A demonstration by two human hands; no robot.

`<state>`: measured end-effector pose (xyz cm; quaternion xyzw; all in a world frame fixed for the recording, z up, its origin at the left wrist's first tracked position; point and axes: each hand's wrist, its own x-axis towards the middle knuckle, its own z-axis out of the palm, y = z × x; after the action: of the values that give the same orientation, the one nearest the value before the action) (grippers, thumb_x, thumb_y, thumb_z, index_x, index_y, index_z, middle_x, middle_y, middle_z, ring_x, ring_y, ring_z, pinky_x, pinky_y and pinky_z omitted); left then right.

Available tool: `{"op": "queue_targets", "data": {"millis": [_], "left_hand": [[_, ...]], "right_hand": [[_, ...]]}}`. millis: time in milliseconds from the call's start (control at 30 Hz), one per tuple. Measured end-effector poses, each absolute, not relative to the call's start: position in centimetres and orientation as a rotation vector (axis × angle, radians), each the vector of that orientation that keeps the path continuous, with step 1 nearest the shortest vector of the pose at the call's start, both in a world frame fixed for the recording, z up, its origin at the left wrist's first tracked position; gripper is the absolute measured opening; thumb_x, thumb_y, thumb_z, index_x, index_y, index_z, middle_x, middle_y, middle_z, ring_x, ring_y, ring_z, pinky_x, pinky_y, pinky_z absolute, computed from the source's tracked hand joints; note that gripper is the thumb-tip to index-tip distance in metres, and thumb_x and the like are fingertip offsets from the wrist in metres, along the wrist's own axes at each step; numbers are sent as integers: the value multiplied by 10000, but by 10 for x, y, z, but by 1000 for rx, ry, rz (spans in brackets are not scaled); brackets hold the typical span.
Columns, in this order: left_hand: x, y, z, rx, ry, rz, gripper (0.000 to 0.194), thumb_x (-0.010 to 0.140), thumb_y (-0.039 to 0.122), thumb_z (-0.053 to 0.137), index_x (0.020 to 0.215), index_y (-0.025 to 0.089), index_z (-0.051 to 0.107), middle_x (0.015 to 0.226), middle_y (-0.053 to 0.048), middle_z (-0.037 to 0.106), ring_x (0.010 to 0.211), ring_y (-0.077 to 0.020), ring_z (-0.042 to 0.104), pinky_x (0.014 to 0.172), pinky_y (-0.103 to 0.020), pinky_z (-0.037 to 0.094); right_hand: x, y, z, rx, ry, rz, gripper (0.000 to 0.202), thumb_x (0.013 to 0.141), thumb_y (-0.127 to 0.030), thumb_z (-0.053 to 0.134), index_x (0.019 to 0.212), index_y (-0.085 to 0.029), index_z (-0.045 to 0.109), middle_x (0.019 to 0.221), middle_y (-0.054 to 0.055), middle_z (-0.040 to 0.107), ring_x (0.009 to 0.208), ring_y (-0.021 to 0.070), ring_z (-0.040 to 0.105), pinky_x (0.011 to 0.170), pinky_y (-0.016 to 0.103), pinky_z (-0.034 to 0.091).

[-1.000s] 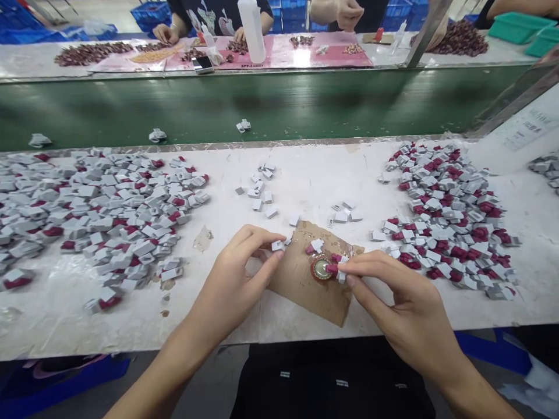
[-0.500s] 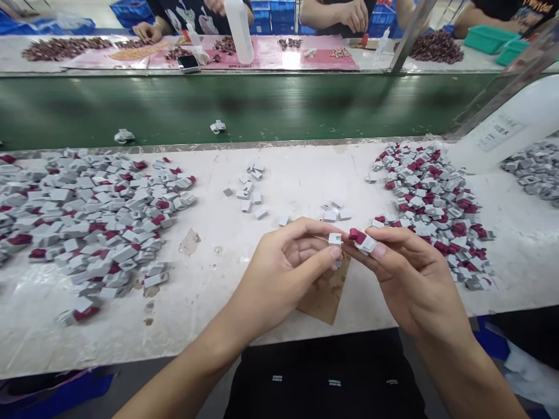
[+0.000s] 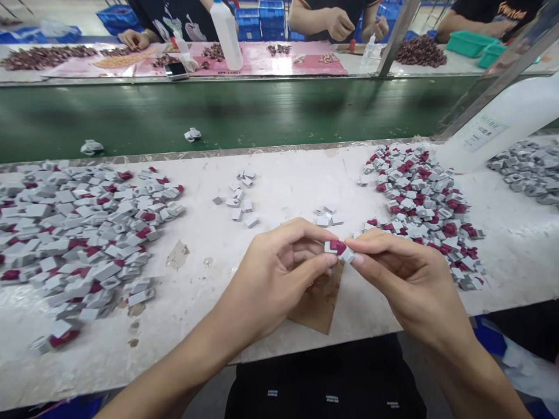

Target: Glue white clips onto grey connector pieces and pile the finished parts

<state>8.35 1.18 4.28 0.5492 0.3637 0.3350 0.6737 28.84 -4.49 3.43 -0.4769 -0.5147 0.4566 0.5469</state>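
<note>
Between finger and thumb, my left hand [image 3: 279,273] grips a small white block [image 3: 331,247]. My right hand [image 3: 406,273] pinches a grey-and-maroon piece [image 3: 345,253] whose maroon part meets the white block. Both hands are close together above a brown board [image 3: 321,308] near the table's front edge. Loose grey blocks [image 3: 238,201] are scattered beyond my left hand, and a few more [image 3: 327,218] lie just behind the fingertips. To the left is a wide pile of grey and maroon pieces [image 3: 96,221]. Another such pile [image 3: 423,198] stands to the right.
A large white bottle [image 3: 498,125] leans at the right, beside a grey pile [image 3: 528,171]. Past the table [image 3: 288,174] runs a green belt [image 3: 262,110] carrying two small grey clusters. People's hands work at the far table, near an upright white bottle [image 3: 227,35].
The two held pieces, apart before, now touch, the maroon part against the white block. My right hand has moved left towards my left hand. The camera view has shifted slightly.
</note>
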Motion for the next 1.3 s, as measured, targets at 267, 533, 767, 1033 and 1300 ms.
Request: {"op": "queue_targets", "data": {"millis": [267,533,767,1033,1300], "left_hand": [[99,81,50,1767,920,628,89,1002,275,785,1059,218,823,1027,-53,864,929,-236,805,837,-379,651],[113,233,38,1791,1730,743,56,945,190,787,997,208,796,1140,-117,841,1098,-294,759,1003,-403,585],[128,305,27,1693,1874,675,108,937,240,834,1010,225,756,1130,-128,839,1157,-315,756,1046,-449,539],[106,280,30,1886,1886,529,332,943,231,775,1267,173,740,1424,-251,746,1442,-441,611,1177,-561,463],[29,142,53,2233,1542,309,302,914,232,639,1173,232,793,1183,-141,715,1283,-407,618,1120,-574,507]], "right_hand": [[310,-8,40,-1412,-1365,896,204,1022,-323,840,1215,-326,909,1114,44,895,1033,261,861,938,417,739],[384,94,54,-2041,-1814,73,342,992,-162,663,1231,-225,900,1211,115,881,1033,315,813,977,473,649],[388,149,34,-2075,-1989,58,129,926,-221,771,942,-192,897,927,139,860,1103,377,735,980,480,600],[370,115,46,-1847,-1832,326,228,1032,-291,696,1203,-199,815,1130,139,864,939,292,819,789,399,645],[340,5,40,-1560,-1437,1136,351,969,-590,866,1123,-279,913,1133,131,904,890,284,873,660,309,702]]}}
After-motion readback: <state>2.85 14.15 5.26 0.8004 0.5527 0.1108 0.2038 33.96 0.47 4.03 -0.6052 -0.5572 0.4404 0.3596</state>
